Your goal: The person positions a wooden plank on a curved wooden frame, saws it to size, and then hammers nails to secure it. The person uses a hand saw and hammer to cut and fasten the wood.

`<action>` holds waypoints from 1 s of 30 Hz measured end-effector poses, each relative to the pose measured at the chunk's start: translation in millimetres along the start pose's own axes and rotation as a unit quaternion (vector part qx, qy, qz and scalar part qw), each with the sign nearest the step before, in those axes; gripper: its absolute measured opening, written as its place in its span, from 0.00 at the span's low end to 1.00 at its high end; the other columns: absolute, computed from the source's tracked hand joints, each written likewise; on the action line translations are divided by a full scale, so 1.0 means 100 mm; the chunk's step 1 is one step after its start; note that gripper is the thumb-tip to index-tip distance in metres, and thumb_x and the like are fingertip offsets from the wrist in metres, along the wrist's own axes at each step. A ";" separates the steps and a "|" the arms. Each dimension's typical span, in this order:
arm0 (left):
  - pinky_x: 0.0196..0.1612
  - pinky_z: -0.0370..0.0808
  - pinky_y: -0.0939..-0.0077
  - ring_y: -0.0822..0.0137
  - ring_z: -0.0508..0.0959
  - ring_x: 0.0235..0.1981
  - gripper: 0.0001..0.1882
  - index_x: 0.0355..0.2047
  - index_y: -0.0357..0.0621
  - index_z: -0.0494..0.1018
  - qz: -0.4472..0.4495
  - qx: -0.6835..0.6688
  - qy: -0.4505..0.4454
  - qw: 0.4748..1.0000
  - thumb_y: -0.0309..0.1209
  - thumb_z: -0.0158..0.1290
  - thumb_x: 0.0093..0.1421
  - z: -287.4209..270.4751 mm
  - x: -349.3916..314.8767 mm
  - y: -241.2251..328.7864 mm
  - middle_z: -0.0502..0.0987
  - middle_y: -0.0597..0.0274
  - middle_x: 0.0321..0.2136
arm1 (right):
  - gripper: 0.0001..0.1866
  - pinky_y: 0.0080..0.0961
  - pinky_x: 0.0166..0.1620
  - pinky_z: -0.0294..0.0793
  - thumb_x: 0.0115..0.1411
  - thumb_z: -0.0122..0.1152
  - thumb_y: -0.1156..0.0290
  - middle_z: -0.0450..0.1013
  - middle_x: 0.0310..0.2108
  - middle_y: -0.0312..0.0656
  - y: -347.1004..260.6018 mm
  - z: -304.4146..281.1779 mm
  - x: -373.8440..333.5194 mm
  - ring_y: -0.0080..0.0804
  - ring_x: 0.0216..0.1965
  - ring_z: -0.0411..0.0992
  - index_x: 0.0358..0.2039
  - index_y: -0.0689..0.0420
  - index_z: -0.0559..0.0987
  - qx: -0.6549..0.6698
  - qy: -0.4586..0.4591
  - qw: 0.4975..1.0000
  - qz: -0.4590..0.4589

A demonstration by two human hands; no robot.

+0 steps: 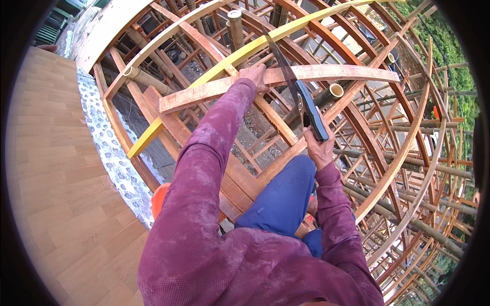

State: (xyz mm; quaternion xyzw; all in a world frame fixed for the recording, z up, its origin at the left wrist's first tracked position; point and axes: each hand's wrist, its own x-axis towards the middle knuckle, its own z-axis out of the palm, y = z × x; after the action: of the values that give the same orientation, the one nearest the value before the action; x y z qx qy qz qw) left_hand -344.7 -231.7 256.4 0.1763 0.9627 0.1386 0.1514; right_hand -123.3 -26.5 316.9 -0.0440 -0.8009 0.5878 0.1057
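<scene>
My right hand point(320, 147) is closed round the black handle of a handsaw point(312, 113). The dark blade runs up and away from it, crossing a loose wooden plank point(337, 74) right of my left hand. How deep the teeth sit in the wood cannot be made out. My left hand point(255, 77) grips that plank and presses it down, with the fingers curled over its edge. The plank lies crosswise over a reddish timber beam point(275, 121) and close to a yellow-painted strip point(219, 66).
Below spreads a lattice of timber beams and bamboo poles point(235, 30) with open gaps between. Short boards point(237, 178) lie by my blue-trousered knee. An orange bucket-like thing point(159, 199) sits beside my left arm. Wood-look tile floor point(66, 168) is at left, greenery point(449, 41) far right.
</scene>
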 end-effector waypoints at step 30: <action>0.57 0.69 0.54 0.48 0.78 0.51 0.42 0.49 0.58 0.81 -0.141 -0.001 0.015 0.990 0.72 0.30 0.60 0.26 0.71 0.06 0.80 0.51 0.48 | 0.33 0.14 0.33 0.69 0.55 0.62 0.82 0.70 0.24 0.33 -0.70 -0.68 -1.36 0.17 0.24 0.67 0.62 0.68 0.67 0.036 0.075 0.984 0.159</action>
State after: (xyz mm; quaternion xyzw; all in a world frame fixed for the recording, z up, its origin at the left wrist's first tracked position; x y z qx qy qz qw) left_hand -397.9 -193.9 217.2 0.0366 0.9799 0.1192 0.1554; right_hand 27.5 -11.5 387.2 -0.2116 -0.7518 0.6203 0.0722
